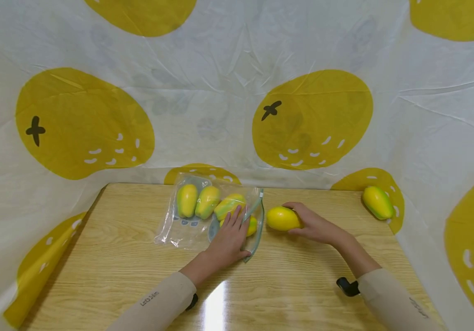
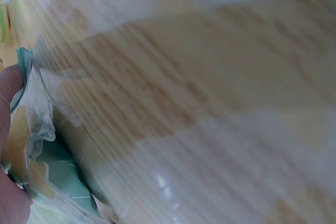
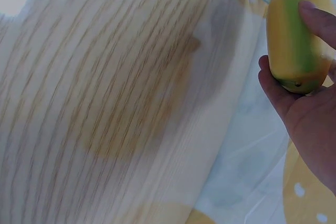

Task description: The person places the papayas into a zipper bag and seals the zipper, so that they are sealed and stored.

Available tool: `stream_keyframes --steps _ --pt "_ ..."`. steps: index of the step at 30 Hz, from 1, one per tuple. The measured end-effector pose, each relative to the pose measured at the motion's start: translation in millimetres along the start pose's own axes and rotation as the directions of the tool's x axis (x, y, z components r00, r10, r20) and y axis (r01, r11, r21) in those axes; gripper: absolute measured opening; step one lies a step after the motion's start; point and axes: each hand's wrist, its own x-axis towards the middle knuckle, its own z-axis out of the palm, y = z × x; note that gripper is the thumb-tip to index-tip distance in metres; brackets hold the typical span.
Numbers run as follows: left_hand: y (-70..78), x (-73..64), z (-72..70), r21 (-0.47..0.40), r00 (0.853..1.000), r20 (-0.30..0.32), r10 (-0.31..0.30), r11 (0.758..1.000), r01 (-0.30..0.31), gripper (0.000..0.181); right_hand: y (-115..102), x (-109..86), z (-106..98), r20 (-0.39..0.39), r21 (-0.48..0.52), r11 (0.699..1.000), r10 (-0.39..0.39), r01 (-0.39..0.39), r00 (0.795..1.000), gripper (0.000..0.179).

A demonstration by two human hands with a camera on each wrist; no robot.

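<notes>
A clear zip bag [image 1: 166, 234] with a green zip strip [image 1: 261, 230] lies on the wooden table, holding several yellow-green mangoes [image 1: 187, 201]. My left hand [image 1: 228, 241] rests on top of the bag, its fingers stretched over the mangoes nearest the mouth. In the left wrist view, the thumb [image 2: 11, 80] touches the green strip. Just right of the bag's mouth, my right hand [image 1: 313, 224] grips another mango [image 1: 281, 218], one end facing the bag. The right wrist view shows the thumb [image 3: 317, 20] along this mango's [image 3: 294, 35] green side and fingers around its far side.
One more mango [image 1: 377, 202] lies at the table's back right corner. White cloth [image 1: 220, 115] printed with big yellow fruits hangs behind the table [image 1: 129, 257] and along both sides. Dark bands circle both wrists, near the beige sleeves [image 1: 154, 299].
</notes>
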Motion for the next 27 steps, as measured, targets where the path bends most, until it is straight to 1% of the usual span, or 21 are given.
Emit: stream_keyframes --steps 7,13,22,27 --pt "0.2 0.3 0.5 0.005 1.000 0.006 0.003 1.000 -0.003 0.113 -4.8 8.3 5.8 0.039 -0.006 1.000 -0.024 0.024 0.999 0.072" --pt "0.0 0.1 0.2 0.018 1.000 -0.001 0.009 1.000 -0.009 0.112 -5.1 14.0 9.0 0.068 0.010 1.000 -0.014 0.013 0.998 0.074" --pt "1.1 0.0 -0.3 0.033 1.000 -0.002 0.006 0.999 -0.005 0.113 -5.2 18.2 13.7 0.068 0.020 1.000 0.006 -0.007 0.998 0.073" --pt "1.8 -1.2 -0.6 0.056 1.000 -0.009 0.008 0.998 -0.007 0.113 -7.6 19.9 16.2 0.052 0.012 1.000 0.026 -0.027 0.998 0.071"
